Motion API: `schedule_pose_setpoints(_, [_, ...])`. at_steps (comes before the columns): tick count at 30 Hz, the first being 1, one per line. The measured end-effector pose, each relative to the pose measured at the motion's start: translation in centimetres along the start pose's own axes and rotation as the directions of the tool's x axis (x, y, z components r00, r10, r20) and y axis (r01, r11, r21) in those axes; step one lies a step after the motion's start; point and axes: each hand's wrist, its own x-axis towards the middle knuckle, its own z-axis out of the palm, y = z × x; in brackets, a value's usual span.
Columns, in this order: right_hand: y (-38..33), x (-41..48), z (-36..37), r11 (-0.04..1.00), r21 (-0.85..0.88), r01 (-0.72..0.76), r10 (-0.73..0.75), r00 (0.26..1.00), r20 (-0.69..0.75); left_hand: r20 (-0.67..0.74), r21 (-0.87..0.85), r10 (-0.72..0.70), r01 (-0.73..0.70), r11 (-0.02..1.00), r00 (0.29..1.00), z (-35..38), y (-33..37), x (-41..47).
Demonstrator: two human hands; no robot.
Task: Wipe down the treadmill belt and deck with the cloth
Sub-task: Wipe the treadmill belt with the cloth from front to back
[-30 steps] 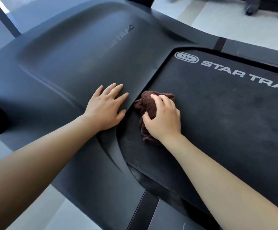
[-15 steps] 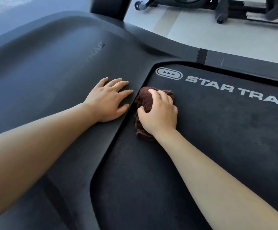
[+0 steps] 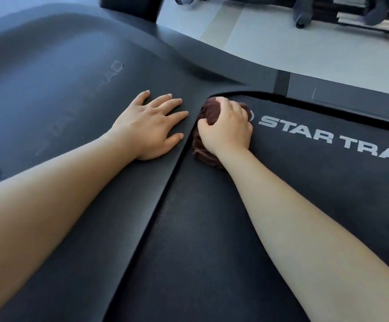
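Note:
A black treadmill belt (image 3: 293,189) printed with white STAR TRAC lettering fills the right half of the head view. My right hand (image 3: 227,129) is closed over a bunched dark brown cloth (image 3: 212,110) and presses it onto the belt's front corner, covering the round logo. My left hand (image 3: 152,126) lies flat, fingers spread, on the dark grey motor cover (image 3: 56,89) just left of the belt's edge. The cloth touches the seam between cover and belt.
A dark grey side rail (image 3: 339,96) runs along the belt's far edge. Beyond it lies pale floor (image 3: 270,38), with the base of another gym machine (image 3: 328,10) at the top right. A black upright (image 3: 130,5) rises at the top.
My right hand has slid the cloth along the belt's front edge toward the far corner, onto the logo. My left hand stays planted on the cover. The camera has moved closer.

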Motion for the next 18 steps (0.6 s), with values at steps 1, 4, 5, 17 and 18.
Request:
schedule_pose_setpoints(1, [0.1, 1.0, -0.1, 1.000, -0.007, -0.006, 0.007, 1.000, 0.021, -0.005, 0.004, -0.002, 0.002, 1.000, 1.000, 0.0, 0.0, -0.1])
schedule_pose_setpoints(4, [0.5, 2.7, -0.7, 1.000, -0.019, 0.001, 0.000, 0.997, 0.081, -0.018, 0.003, -0.003, 0.004, 1.000, 1.000, 0.0, 0.2, 0.0])
schedule_pose_setpoints(5, [0.7, 2.6, -0.9, 1.000, -0.024, 0.019, -0.017, 0.995, 0.094, -0.016, 0.001, -0.002, 0.002, 1.000, 1.000, -0.1, 0.2, 0.0])
schedule_pose_setpoints(17, [4.9, -8.7, -5.9, 0.991, -0.034, 0.129, -0.126, 0.988, 0.088, 0.021, -0.074, -0.134, 0.135, 0.988, 0.991, -0.6, 4.0, -1.7])
schedule_pose_setpoints(18, [5.8, -9.3, -6.5, 0.993, -0.026, 0.119, -0.117, 0.991, 0.071, 0.011, -0.133, -0.137, 0.137, 0.982, 0.991, -0.4, 5.4, -2.2])
